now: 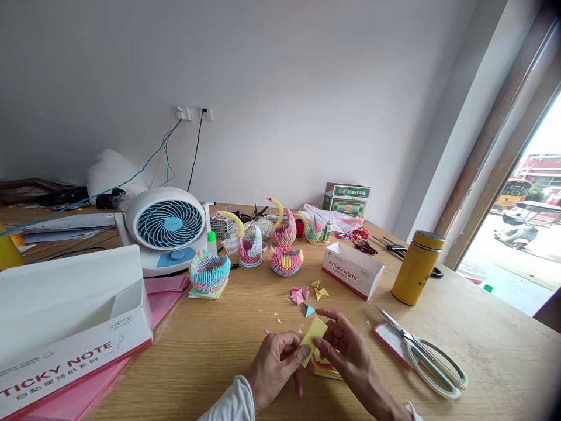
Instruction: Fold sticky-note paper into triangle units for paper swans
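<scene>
A small yellow sticky note (314, 338), a narrow slip that looks folded, is held up over the table. My left hand (277, 358) pinches its lower left part between thumb and fingers. On its right edge rests the thumb of my right hand (346, 345), with the index finger raised and the other fingers curled behind. Below the hands lies a stack of yellow notes (326, 371), partly hidden. Just beyond are a blue folded paper triangle (309, 310), pink folded pieces (298, 294) and yellow folded pieces (319, 290).
Scissors (432, 356) lie on a small pad at right, near a yellow thermos (418, 269). White sticky note boxes stand at left (109, 327) and ahead (353, 272). A fan (169, 228), paper swans (286, 229) and paper bowls (286, 261) occupy the back.
</scene>
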`<state>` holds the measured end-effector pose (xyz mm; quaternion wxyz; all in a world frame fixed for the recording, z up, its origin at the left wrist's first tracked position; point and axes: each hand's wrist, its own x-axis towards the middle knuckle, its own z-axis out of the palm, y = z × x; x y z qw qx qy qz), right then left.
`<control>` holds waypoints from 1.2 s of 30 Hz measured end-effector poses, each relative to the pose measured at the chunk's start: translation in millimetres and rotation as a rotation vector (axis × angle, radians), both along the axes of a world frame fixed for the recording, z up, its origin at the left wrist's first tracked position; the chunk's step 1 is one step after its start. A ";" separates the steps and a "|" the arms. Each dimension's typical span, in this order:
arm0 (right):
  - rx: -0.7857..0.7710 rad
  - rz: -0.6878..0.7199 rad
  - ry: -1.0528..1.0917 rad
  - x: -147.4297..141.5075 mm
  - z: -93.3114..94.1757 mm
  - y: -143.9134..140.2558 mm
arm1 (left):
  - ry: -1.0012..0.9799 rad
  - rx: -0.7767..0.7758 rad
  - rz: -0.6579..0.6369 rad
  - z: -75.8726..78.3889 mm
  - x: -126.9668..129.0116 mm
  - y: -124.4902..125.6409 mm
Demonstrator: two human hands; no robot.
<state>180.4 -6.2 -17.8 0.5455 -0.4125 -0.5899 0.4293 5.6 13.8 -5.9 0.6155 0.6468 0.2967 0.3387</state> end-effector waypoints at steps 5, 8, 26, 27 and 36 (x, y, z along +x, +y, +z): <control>-0.052 0.037 0.051 -3.9 0.3 -2.3 | -0.005 -0.001 -0.005 2.7 -0.3 -0.5; -0.024 -0.030 0.066 -1.9 9.6 -3.0 | -0.029 -0.037 -0.053 0.7 -0.8 0.9; -0.132 -0.001 -0.063 -13.7 10.7 -4.8 | -0.116 0.008 0.060 1.0 4.1 -0.5; -0.127 -0.017 -0.077 -13.3 10.2 -4.4 | -0.092 0.035 0.081 1.2 3.9 -1.0; -0.156 -0.029 -0.060 -11.7 5.8 -1.8 | -0.008 0.189 0.237 1.4 0.4 3.4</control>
